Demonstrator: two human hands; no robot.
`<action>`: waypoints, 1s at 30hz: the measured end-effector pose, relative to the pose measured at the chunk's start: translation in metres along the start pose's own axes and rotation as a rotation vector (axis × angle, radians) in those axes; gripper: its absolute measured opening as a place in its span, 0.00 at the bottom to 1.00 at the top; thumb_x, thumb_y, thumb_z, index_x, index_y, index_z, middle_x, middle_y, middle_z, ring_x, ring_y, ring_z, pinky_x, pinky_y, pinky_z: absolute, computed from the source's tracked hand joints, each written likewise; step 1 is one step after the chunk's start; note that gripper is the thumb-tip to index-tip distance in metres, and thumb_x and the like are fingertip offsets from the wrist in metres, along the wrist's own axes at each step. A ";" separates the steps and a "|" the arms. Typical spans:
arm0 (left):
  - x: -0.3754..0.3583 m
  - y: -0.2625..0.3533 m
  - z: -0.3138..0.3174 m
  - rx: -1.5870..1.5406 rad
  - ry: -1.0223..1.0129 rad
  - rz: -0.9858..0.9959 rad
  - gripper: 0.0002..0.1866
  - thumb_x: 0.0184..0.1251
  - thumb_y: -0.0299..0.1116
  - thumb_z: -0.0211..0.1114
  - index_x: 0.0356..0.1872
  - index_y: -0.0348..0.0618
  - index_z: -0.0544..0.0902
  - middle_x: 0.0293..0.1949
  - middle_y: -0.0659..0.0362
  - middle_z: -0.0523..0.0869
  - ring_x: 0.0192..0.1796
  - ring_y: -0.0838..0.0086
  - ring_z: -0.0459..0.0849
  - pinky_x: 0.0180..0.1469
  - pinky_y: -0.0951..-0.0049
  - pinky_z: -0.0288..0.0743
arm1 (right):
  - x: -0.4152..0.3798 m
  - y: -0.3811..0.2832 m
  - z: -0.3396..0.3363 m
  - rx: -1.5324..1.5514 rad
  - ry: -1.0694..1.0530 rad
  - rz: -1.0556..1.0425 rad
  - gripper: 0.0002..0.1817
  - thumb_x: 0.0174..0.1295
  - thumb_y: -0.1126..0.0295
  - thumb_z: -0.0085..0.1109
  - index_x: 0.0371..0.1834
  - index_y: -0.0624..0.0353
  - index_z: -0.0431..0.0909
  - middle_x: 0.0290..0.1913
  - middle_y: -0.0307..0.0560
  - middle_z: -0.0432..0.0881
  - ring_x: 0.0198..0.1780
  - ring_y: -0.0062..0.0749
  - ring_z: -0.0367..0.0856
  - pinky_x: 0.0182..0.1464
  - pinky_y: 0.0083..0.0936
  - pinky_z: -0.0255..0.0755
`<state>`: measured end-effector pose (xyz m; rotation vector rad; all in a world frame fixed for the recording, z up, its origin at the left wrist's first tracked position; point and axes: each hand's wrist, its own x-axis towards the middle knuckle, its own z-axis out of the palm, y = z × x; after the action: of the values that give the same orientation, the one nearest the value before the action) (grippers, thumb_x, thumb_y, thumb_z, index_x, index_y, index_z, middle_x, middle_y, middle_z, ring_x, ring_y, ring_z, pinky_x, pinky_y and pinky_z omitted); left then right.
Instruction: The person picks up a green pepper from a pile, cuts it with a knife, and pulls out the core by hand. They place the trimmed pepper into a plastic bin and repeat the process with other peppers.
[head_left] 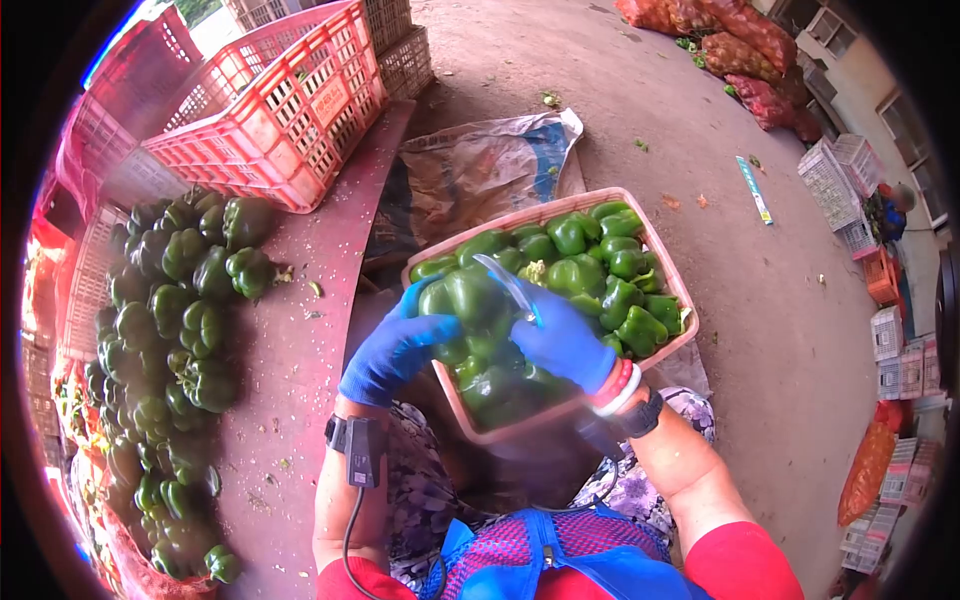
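My left hand (392,345), in a blue glove, holds a clear plastic bag of green peppers (470,305) over a pink basket (672,275). My right hand (562,340), also gloved in blue, pinches the bag's twisted plastic top (505,280). The basket rests on my lap and is filled with loose green peppers (610,265) on its far side.
A big heap of green peppers (165,330) lies on the red table (290,360) to my left. Red and white plastic crates (270,110) stand at its far end. An empty sack (480,165) lies on the concrete floor ahead; crates and mesh sacks (745,40) line the right.
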<state>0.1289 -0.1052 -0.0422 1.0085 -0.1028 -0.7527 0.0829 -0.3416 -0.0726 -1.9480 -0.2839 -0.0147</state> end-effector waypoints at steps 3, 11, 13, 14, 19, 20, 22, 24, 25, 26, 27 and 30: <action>0.008 0.004 0.008 -0.002 0.124 0.013 0.35 0.58 0.28 0.75 0.67 0.38 0.70 0.57 0.55 0.82 0.56 0.67 0.84 0.58 0.67 0.81 | -0.003 -0.017 0.008 -0.233 0.205 -0.092 0.38 0.61 0.73 0.54 0.77 0.69 0.58 0.58 0.71 0.79 0.58 0.57 0.82 0.62 0.40 0.75; 0.022 -0.011 0.023 0.336 0.388 0.235 0.43 0.51 0.30 0.81 0.67 0.37 0.65 0.58 0.51 0.80 0.58 0.66 0.82 0.61 0.63 0.81 | -0.005 -0.040 0.019 -0.352 0.180 0.048 0.47 0.63 0.75 0.52 0.81 0.74 0.34 0.65 0.83 0.70 0.62 0.70 0.76 0.62 0.51 0.72; 0.023 -0.013 0.023 0.445 0.420 0.250 0.44 0.50 0.31 0.82 0.67 0.37 0.65 0.57 0.50 0.80 0.57 0.66 0.83 0.60 0.63 0.81 | -0.003 -0.044 0.018 -0.361 0.160 0.145 0.49 0.62 0.75 0.53 0.81 0.73 0.32 0.61 0.82 0.72 0.59 0.70 0.78 0.60 0.51 0.74; 0.025 -0.015 0.021 0.525 0.435 0.256 0.45 0.50 0.32 0.82 0.67 0.37 0.65 0.57 0.50 0.80 0.57 0.66 0.83 0.60 0.63 0.81 | -0.003 -0.044 0.019 -0.370 0.141 0.219 0.51 0.60 0.75 0.55 0.81 0.73 0.31 0.59 0.82 0.74 0.56 0.71 0.79 0.58 0.51 0.74; 0.022 -0.020 0.037 0.846 0.537 0.411 0.49 0.42 0.42 0.83 0.64 0.31 0.65 0.51 0.49 0.82 0.53 0.64 0.85 0.54 0.65 0.82 | -0.003 -0.035 0.027 -0.357 0.147 0.266 0.55 0.57 0.76 0.57 0.81 0.69 0.28 0.54 0.79 0.78 0.51 0.70 0.81 0.53 0.52 0.75; 0.022 -0.020 0.037 0.723 0.515 0.394 0.48 0.43 0.41 0.83 0.63 0.31 0.65 0.51 0.48 0.82 0.52 0.64 0.85 0.52 0.65 0.83 | -0.002 -0.037 0.025 -0.367 0.150 0.260 0.55 0.57 0.77 0.58 0.81 0.68 0.28 0.54 0.78 0.78 0.51 0.70 0.81 0.53 0.52 0.75; 0.023 -0.020 0.039 0.485 0.461 0.349 0.46 0.44 0.39 0.82 0.63 0.32 0.65 0.51 0.48 0.82 0.50 0.65 0.87 0.49 0.66 0.85 | -0.001 -0.029 0.027 -0.377 0.203 0.189 0.56 0.57 0.77 0.58 0.82 0.67 0.27 0.54 0.78 0.78 0.51 0.70 0.81 0.53 0.52 0.75; 0.019 -0.007 0.045 0.296 0.403 0.329 0.37 0.52 0.29 0.78 0.60 0.33 0.65 0.49 0.48 0.82 0.42 0.68 0.88 0.41 0.67 0.87 | 0.001 -0.014 0.035 -0.357 0.259 0.119 0.56 0.57 0.77 0.58 0.82 0.64 0.26 0.54 0.77 0.79 0.50 0.70 0.82 0.52 0.52 0.76; 0.019 -0.004 0.042 0.178 0.417 0.313 0.36 0.54 0.28 0.76 0.60 0.33 0.64 0.49 0.48 0.83 0.41 0.67 0.88 0.41 0.67 0.87 | 0.001 -0.011 0.038 -0.336 0.267 0.121 0.56 0.58 0.76 0.58 0.82 0.62 0.26 0.53 0.77 0.79 0.50 0.69 0.82 0.52 0.51 0.76; 0.018 0.000 0.038 0.057 0.433 0.297 0.35 0.55 0.27 0.75 0.61 0.33 0.64 0.48 0.48 0.83 0.40 0.67 0.88 0.40 0.67 0.87 | 0.000 -0.010 0.036 -0.355 0.197 0.241 0.56 0.58 0.75 0.58 0.83 0.62 0.26 0.53 0.76 0.79 0.49 0.69 0.82 0.51 0.51 0.76; 0.021 0.011 0.024 -0.004 0.388 0.262 0.29 0.57 0.25 0.73 0.59 0.32 0.70 0.45 0.50 0.84 0.37 0.69 0.89 0.40 0.69 0.87 | -0.002 -0.008 0.033 -0.374 0.125 0.362 0.56 0.58 0.75 0.58 0.83 0.62 0.26 0.53 0.76 0.79 0.48 0.69 0.82 0.51 0.51 0.76; 0.007 0.035 0.011 -0.042 0.255 0.348 0.23 0.64 0.36 0.65 0.57 0.34 0.82 0.53 0.50 0.86 0.49 0.67 0.89 0.53 0.63 0.85 | -0.013 0.012 0.023 -0.274 0.090 0.357 0.49 0.63 0.68 0.60 0.83 0.58 0.38 0.56 0.72 0.80 0.50 0.64 0.83 0.52 0.48 0.77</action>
<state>0.1478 -0.1067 -0.0095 1.0049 -0.0395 -0.3050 0.0695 -0.3274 -0.0949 -2.2386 0.1359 0.0966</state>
